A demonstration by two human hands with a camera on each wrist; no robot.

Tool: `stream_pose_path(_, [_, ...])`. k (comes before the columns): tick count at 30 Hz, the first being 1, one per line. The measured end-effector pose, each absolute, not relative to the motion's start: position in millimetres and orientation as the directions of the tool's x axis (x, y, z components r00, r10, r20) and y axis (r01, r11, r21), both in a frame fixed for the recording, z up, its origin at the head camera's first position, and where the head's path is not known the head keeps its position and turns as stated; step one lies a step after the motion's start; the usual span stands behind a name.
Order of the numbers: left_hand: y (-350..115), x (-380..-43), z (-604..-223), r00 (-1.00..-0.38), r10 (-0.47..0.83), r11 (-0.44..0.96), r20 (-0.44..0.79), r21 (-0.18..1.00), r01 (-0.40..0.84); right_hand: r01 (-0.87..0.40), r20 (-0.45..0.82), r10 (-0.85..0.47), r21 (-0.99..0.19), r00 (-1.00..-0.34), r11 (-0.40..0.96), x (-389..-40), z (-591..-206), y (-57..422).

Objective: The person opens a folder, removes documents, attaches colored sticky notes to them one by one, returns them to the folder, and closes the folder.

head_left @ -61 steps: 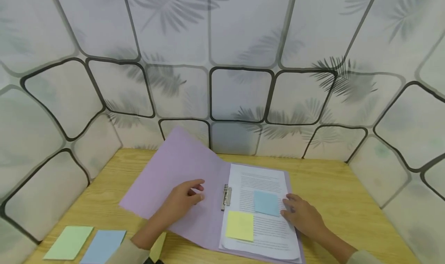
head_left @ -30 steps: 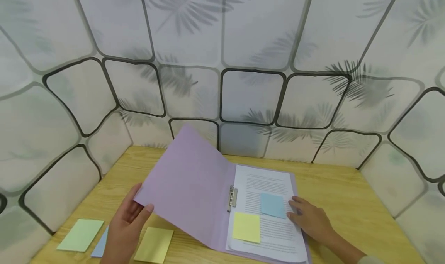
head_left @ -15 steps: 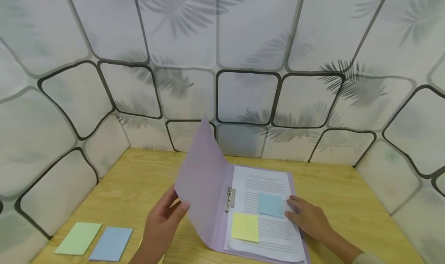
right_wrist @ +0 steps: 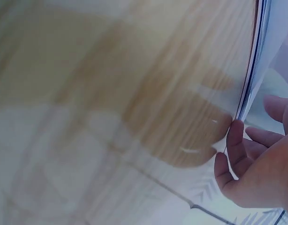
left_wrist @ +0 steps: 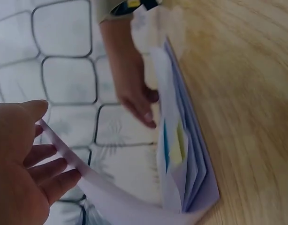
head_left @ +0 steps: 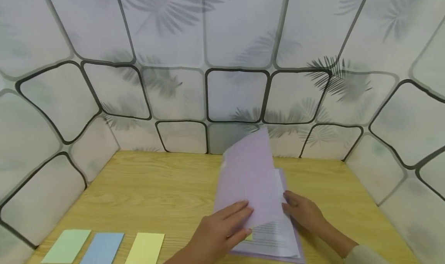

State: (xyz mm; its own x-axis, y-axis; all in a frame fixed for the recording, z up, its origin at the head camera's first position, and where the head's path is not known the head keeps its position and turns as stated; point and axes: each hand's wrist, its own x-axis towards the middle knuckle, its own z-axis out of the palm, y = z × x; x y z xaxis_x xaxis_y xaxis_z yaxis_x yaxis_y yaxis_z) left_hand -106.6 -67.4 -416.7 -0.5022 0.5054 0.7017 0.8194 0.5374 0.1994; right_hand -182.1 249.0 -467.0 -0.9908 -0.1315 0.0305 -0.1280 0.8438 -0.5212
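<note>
A lilac folder (head_left: 248, 171) lies half closed on the table, its cover tilted over the white printed pages (head_left: 278, 241). My left hand (head_left: 219, 233) holds the cover near its lower edge, fingers along the outside. In the left wrist view the cover edge runs between the thumb and fingers of this hand (left_wrist: 22, 164). My right hand (head_left: 306, 214) rests its fingertips on the folder's right edge. Between the pages, blue (left_wrist: 166, 145) and yellow (left_wrist: 178, 145) sticky notes show in the left wrist view. The cover hides the metal clip.
Green (head_left: 66, 245), blue (head_left: 102, 248) and yellow (head_left: 145, 247) sticky-note pads lie in a row at the table's front left. Wood-grain tabletop (head_left: 156, 187) spreads left of the folder. A patterned wall (head_left: 180, 94) stands behind and on both sides.
My left hand has reached the cover's left edge, taken hold of it and swung it rightward over the pages, covering the clip and most of the notes. The right hand stays at the folder's edge.
</note>
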Motion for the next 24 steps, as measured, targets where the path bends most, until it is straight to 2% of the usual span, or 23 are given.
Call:
stream_pose_path(1, [-62, -108, -417, -0.471, 0.534, 0.539, 0.702, 0.147, 0.830, -0.121, 0.030, -0.125, -0.538, -0.992, 0.834, -183, -466, 249])
stream_pose_path(4, [-47, -109, -418, -0.453, 0.619, 0.546, 0.641, 0.063, 0.835, -0.056, -0.012, -0.079, -0.602, -0.997, 0.796, -184, -463, 251])
stream_pose_path(7, [-34, -109, -421, -0.492, 0.691, 0.551, 0.529, 0.056, 0.833, 0.021, -0.058, -0.022, -0.657, -0.998, 0.753, -184, -459, 256])
stream_pose_path(9, [-25, -109, -424, -0.523, 0.729, 0.558, 0.442, 0.061, 0.828, 0.044, -0.052, 0.012, -0.679, -0.999, 0.733, -184, -455, 260])
stream_pose_path(13, [-12, -111, -431, -0.545, 0.784, 0.551, 0.295, 0.072, 0.831, 0.059, -0.031, 0.053, -0.721, -0.998, 0.691, -185, -451, 264])
stream_pose_path(16, [-9, -112, -436, -0.532, 0.812, 0.536, 0.242, 0.054, 0.842, 0.030, -0.053, -0.014, -0.734, -0.998, 0.679, -187, -455, 260])
stream_pose_path(20, [-16, -122, -435, -0.536, 0.821, 0.524, 0.197, 0.113, 0.844, -0.107, -0.060, -0.201, -0.680, -0.978, 0.725, -189, -465, 249])
stream_pose_path(24, [-32, -149, -428, -0.624, 0.768, 0.589, 0.146, 0.221, 0.777, -0.219, -0.026, -0.296, -0.611, -0.955, 0.761, -188, -471, 241])
